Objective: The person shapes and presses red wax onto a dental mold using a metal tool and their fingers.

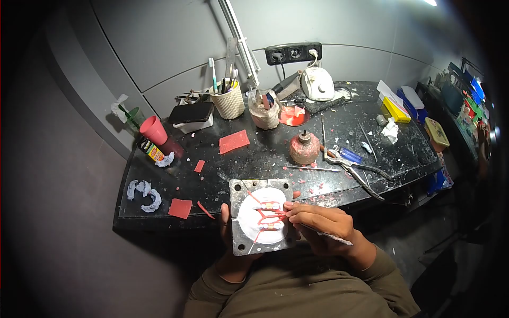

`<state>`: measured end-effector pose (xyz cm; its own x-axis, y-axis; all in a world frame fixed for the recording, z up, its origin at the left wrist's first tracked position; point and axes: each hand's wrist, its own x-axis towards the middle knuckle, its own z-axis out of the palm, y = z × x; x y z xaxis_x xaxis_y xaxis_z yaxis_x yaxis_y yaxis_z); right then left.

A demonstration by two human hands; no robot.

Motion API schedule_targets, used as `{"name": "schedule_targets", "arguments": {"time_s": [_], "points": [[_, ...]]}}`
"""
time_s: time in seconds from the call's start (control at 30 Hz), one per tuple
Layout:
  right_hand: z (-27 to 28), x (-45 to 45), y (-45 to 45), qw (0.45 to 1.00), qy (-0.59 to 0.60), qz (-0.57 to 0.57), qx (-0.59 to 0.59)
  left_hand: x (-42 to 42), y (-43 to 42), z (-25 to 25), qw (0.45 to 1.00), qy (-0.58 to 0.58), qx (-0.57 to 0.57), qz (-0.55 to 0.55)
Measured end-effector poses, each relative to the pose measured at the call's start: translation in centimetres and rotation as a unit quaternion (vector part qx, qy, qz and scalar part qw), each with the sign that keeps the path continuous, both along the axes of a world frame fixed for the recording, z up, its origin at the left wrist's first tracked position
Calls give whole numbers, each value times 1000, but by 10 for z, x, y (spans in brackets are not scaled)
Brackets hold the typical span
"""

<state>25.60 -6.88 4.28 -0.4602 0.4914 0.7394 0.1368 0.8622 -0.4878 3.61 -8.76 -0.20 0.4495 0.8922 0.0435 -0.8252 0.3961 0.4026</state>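
Four-cornered metal flask [242,244], white-filled

Seemingly plain pink cup [153,130]

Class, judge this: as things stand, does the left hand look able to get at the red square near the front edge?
Probably not without letting go: the left hand holds the metal frame. Otherwise only a red strip lies before the square.
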Motion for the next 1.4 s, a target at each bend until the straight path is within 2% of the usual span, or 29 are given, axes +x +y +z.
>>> {"name": "schedule_targets", "arguments": {"time_s": [0.13,0.2,0.23,0.3,0.53,0.7,0.97,1.23,1.33,1.4], "points": [[0,0,-1,1000,1,-4,-11,1,-1,1,1000,-3,-7,9],[-1,1,-1,1000,-2,-5,-14,0,2,-2,996,-82,1,-18],[-2,2,-1,1000,-5,-5,-18,0,1,-2,996,-82,2,-18],[-5,5,1,1000,-10,1,-15,-1,-1,0,1000,21,0,11],[-8,7,2,1000,-11,18,-13,-2,0,-2,1000,5,1,18],[-7,8,1,1000,-17,15,-15,-6,4,-2,998,36,48,-14],[-10,14,4,998,-34,35,-38,-10,4,-13,998,63,28,1],[4,9,-3,996,-38,-6,-75,-10,2,-14,997,68,37,-7],[1,10,-2,996,-45,-9,-74,-12,1,-19,993,112,33,17],[3,9,-2,996,-48,-10,-78,-12,4,-23,999,-15,44,-6]]}}
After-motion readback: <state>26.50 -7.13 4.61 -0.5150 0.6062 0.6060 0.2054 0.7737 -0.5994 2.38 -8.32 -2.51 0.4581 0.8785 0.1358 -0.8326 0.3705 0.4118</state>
